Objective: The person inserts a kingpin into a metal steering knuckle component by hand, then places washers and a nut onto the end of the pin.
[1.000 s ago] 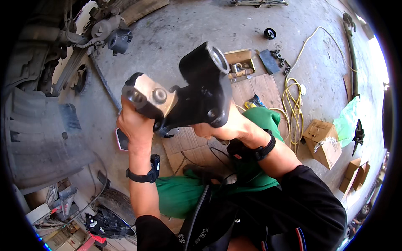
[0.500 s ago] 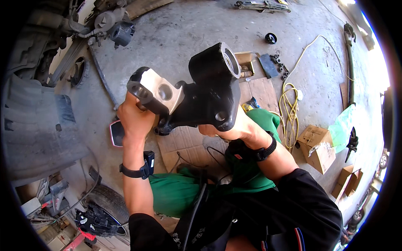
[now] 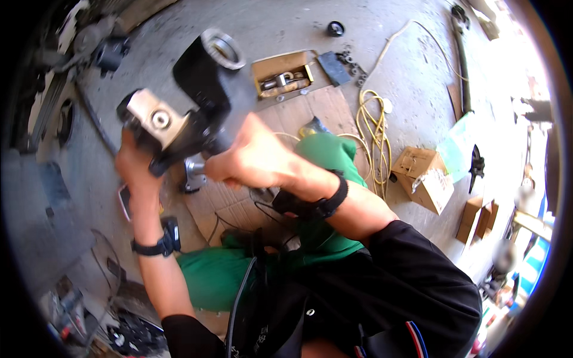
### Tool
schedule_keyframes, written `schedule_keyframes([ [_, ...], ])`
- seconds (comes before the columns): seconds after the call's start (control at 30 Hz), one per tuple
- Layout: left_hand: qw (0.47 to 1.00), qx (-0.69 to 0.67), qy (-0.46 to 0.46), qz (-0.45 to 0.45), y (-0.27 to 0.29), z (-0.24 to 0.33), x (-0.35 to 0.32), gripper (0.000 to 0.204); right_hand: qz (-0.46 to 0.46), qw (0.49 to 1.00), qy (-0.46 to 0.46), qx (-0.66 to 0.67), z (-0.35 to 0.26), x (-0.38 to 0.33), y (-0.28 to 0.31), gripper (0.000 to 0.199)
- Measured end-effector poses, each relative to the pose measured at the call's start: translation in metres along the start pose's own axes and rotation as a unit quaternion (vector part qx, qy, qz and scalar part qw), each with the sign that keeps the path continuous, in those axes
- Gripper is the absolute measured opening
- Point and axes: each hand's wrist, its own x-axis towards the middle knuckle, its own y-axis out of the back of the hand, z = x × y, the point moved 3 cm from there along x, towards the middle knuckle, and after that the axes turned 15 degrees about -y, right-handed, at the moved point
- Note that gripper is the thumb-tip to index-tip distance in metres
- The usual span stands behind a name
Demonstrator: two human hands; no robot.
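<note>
Although my feed blurs toward the left edge, I can make out a grey concrete floor (image 3: 262,27) spreading across the scene. On it, a flat cardboard sheet (image 3: 331,107) runs beneath the person's legs, which wear green trousers (image 3: 328,152). To the right I see a brown carton (image 3: 412,164), and just left of it lies a yellow cable (image 3: 380,149), loosely looped.

The black metal part (image 3: 209,113) is raised over the floor left of centre, its wide tube tilted up toward the far side and its bare, pale metal face toward the left. I have the left hand (image 3: 137,164) at that pale end, fingers wrapped around it from underneath, tips hidden from me. The right hand (image 3: 253,152) rests against the near right side of the part, fingers curled together; motion blur covers the contact, so I cannot tell whether they pinch it.

Beyond the hands sits a small open box (image 3: 280,61) with metal pieces inside. Farther off, toward the right, lies a black ring (image 3: 336,28).
</note>
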Motion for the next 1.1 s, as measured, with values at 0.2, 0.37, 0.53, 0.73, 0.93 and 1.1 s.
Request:
schedule_keyframes([
  [0.2,0.986,-0.163,0.012,0.019,-0.01,0.007,0.015,0.051,-0.004,0.999,0.045,-0.012,-0.001,-0.002,0.004,0.019],
  [0.37,0.844,-0.489,0.198,0.099,0.009,0.007,0.015,0.054,-0.045,0.987,0.031,0.152,-0.001,0.002,0.016,0.023],
  [0.53,0.696,-0.63,0.315,0.139,-0.014,-0.012,0.01,0.033,-0.008,0.986,0.03,0.161,-0.003,0.004,0.013,0.026],
  [0.73,0.544,-0.713,0.403,0.183,-0.051,-0.034,-0.002,0.032,0.035,0.996,0.067,0.049,-0.004,0.005,0.006,0.015],
  [0.93,0.381,-0.854,0.307,0.177,-0.072,-0.013,-0.022,0.025,0.088,0.994,0.058,-0.015,0.005,0.01,-0.003,0.009],
  [1.1,0.404,-0.803,0.362,0.247,-0.076,0.015,-0.014,0.032,0.183,0.956,0.084,-0.211,0.001,0.009,-0.017,0.025],
])
